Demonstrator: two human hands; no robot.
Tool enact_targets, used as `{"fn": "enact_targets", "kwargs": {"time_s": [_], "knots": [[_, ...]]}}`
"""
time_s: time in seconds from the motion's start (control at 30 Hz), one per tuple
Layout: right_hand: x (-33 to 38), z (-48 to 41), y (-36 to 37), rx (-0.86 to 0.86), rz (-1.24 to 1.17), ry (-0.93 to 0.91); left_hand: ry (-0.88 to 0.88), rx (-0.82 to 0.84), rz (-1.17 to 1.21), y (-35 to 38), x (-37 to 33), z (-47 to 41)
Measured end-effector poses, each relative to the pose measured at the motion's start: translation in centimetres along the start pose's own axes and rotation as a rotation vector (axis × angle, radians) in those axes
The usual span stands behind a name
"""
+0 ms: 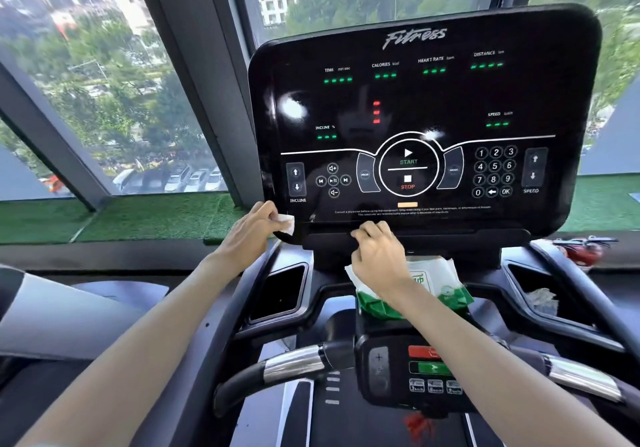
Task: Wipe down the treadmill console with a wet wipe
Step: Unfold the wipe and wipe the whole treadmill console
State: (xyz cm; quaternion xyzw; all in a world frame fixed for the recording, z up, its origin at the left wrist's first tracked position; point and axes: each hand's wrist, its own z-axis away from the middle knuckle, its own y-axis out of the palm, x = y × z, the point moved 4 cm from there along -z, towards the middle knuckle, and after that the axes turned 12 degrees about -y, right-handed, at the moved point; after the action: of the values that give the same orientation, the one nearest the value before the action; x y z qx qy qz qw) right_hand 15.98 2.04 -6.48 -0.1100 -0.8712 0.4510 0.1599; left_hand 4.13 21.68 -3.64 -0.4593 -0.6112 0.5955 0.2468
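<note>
At the console's lower left corner: the left hand [254,235] pinches a folded white wet wipe [285,224] between thumb and fingers, and the wipe lies against the black frame of the treadmill console [433,100], just under the INCLINE arrows
Under the console's bottom edge: the right hand [379,259] lies knuckles up on the ledge [485,237], fingers bent over its front lip; I cannot tell whether they grip the lip or only rest on it, and it carries no wipe
Wipe packet [441,285]: green and white, lying on the centre tray just below the ledge, partly covered by the right wrist
Console face: lit, with green dashes in the readouts and glare patches on the glossy black; how much of it is already wiped cannot be judged
Right side pocket [568,311]: holds a crumpled pale wad [542,300], well apart from both hands; what it is I cannot say
Step in hand: wiping, at the frame's lower left corner, most likely an edge pass
Next move: calls for the wipe held flat and drawn along the bottom edge toward the right corner or up over the face, with light pressure across the START and number keys so nothing is triggered
</note>
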Motion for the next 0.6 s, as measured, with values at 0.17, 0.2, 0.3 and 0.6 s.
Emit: {"fn": "enact_targets", "kwargs": {"time_s": [0.17,0.2,0.3,0.6], "knots": [[0.0,0.7,0.2,0.010,-0.012,-0.034,-0.047,-0.044,0.197,1.7,-0.4,-0.5],[-0.1,0.8,0.2,0.014,-0.021,-0.046,-0.023,-0.042,0.211,2.1,-0.8,-0.6],[-0.8,1.2,0.0,0.028,-0.047,-0.079,-0.018,-0.011,0.258,2.4,-2.5,-1.2],[-4.7,3.0,-2.2,-0.022,-0.036,0.022,0.029,0.001,0.240,3.4,-9.0,-2.4]]}}
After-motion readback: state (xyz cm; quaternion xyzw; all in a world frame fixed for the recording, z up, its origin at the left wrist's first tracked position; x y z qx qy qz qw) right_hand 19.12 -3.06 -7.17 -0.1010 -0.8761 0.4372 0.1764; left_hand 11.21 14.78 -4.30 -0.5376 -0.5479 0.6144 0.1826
